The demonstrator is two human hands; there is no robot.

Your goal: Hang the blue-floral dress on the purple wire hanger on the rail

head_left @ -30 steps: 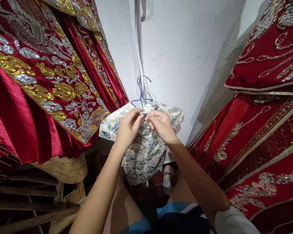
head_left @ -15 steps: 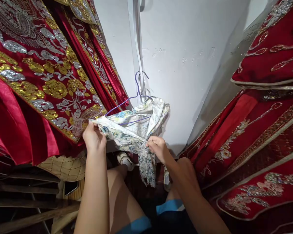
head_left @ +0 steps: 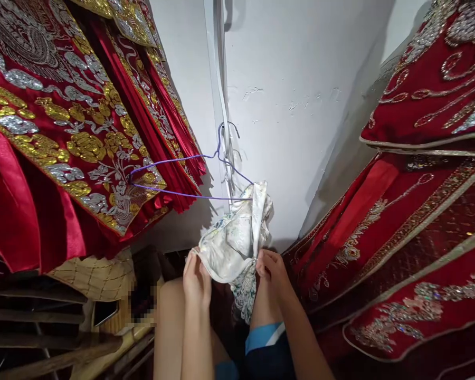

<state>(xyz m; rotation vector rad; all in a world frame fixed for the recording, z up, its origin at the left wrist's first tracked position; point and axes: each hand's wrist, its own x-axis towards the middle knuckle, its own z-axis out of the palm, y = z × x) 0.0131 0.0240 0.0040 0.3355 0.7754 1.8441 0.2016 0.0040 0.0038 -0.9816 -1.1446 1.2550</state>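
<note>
A pale floral garment [head_left: 237, 237], likely a blouse or dress, hangs from the right arm of a purple wire hanger [head_left: 174, 160]. The hanger's left arm is bare, and its hook sits by a narrow white upright strip [head_left: 217, 68] on the wall. My left hand [head_left: 197, 278] pinches the garment's left edge, which sags in a curve toward me. At the gathered front, my right hand [head_left: 272, 269] grips the fabric near the edge of the opening. The ruffled lower part of the garment dangles between my knees.
Red gowns with gold and silver embroidery [head_left: 91, 145] hang at the left. More beaded red gowns [head_left: 415, 221] hang at the right. A wooden chair [head_left: 35, 319] with a woven beige item [head_left: 98, 277] stands at lower left. The white wall [head_left: 285, 68] is directly ahead.
The garment's left side has come off the hanger's left arm. My left hand has moved right and down with that edge. My right hand has shifted slightly right and down, still gripping.
</note>
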